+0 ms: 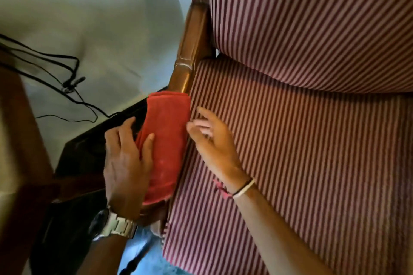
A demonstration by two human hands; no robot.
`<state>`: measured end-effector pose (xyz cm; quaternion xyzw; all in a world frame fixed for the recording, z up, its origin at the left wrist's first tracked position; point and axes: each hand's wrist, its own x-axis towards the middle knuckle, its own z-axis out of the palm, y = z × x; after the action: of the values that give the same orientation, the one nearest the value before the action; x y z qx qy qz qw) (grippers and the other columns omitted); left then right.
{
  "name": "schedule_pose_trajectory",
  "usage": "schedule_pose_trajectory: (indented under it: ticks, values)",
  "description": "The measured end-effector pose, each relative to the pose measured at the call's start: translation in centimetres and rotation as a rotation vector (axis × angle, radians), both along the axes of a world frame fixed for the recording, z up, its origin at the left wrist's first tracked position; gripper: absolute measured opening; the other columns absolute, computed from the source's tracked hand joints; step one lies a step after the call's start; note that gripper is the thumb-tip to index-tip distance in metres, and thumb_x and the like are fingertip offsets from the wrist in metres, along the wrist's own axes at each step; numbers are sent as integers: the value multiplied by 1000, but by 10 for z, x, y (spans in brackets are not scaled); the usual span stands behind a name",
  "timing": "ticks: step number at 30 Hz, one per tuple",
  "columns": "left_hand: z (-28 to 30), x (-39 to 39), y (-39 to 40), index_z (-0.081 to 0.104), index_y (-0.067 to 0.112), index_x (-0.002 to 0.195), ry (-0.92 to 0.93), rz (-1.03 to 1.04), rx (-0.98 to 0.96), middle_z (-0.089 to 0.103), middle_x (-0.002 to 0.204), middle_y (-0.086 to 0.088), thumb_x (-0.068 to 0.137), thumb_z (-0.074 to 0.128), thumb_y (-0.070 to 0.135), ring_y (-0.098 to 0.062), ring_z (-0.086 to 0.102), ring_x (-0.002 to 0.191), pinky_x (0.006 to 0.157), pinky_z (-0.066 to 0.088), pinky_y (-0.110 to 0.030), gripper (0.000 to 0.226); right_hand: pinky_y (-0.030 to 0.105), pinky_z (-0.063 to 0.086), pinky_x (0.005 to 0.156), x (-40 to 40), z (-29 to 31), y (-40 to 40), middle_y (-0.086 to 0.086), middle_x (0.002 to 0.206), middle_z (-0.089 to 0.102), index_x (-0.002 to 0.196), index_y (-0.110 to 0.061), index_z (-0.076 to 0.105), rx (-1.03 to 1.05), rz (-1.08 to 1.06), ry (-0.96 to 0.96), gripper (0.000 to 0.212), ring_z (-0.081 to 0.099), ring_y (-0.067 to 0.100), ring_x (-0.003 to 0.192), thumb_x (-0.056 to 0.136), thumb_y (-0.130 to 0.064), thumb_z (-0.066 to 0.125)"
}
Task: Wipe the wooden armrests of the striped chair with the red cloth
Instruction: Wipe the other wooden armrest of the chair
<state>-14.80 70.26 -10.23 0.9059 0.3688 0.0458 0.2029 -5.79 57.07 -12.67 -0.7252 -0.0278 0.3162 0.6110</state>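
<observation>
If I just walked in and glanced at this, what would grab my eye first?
Probably the red cloth, draped over the wooden armrest left of centre, with the left hand gripping it and the right hand open beside it. Next, the chair's striped cushions filling the right side, then black cables trailing at far left.

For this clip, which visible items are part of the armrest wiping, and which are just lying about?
In the job:
red cloth, draped over the armrest
wooden armrest
striped chair
left hand, gripping the cloth
right hand, at the cloth's edge

Lying about:
black cables
dark side table
wristwatch
bracelets
</observation>
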Motion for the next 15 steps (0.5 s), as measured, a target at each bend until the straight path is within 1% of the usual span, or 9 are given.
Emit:
schedule_pose_trajectory:
  ticks: [2,3,4,6,7,8,10,13,15]
  values:
    - [-10,-7,8,43,6,147,-42,-124,117,44,144,-26,104,52,27,-42,48,127,102,48,-62,50,33,46,117,-10,-39,-19,10,152,55,154,-11,44,-350,-30,-390,51,53,18,139,108,-31,49]
    - [-13,-8,9,41,7,149,-61,-189,166,41,150,-25,105,48,28,-42,45,132,106,45,-62,50,41,41,122,-12,-59,-32,13,158,49,155,-8,42,-525,-15,-565,53,45,24,148,108,-32,48]
    - [-15,-6,7,39,9,152,-63,-251,199,38,155,-25,105,44,31,-42,42,137,109,42,-60,52,47,37,125,-14,-78,-45,18,162,42,156,-6,40,-672,34,-659,57,38,30,153,108,-33,49]
    - [-18,5,-1,32,9,156,-1,-367,215,29,163,-25,106,36,35,-42,37,147,116,37,-57,57,54,29,127,-20,-110,-67,21,170,23,161,-5,29,-854,252,-692,66,22,35,159,107,-40,48]
    - [-21,12,-6,27,8,158,52,-419,211,25,166,-25,107,33,36,-42,32,150,119,34,-56,59,55,27,128,-24,-125,-75,20,171,16,162,-6,24,-914,359,-704,69,15,35,160,107,-44,45]
    - [-27,18,-10,21,7,160,111,-459,202,20,167,-25,108,31,36,-41,27,153,121,32,-56,60,55,26,129,-26,-138,-81,19,172,12,163,-7,22,-953,421,-732,71,12,34,161,107,-47,41]
    - [-39,25,-11,13,7,161,182,-484,213,13,169,-25,109,31,35,-39,20,156,124,30,-54,63,53,22,130,-26,-156,-87,19,173,11,164,-9,19,-993,459,-791,73,10,32,162,107,-52,32]
    - [-54,48,-4,11,9,162,134,-498,294,15,169,-24,109,33,34,-38,21,156,123,30,-50,62,49,13,133,-26,-169,-86,18,174,10,165,-10,15,-1025,425,-841,73,7,29,163,107,-54,27]
    - [-54,88,3,10,12,162,86,-514,285,15,170,-21,109,32,34,-37,19,157,124,28,-50,61,49,14,133,-27,-168,-86,18,174,12,164,-10,16,-1030,424,-853,73,8,29,163,107,-54,28]
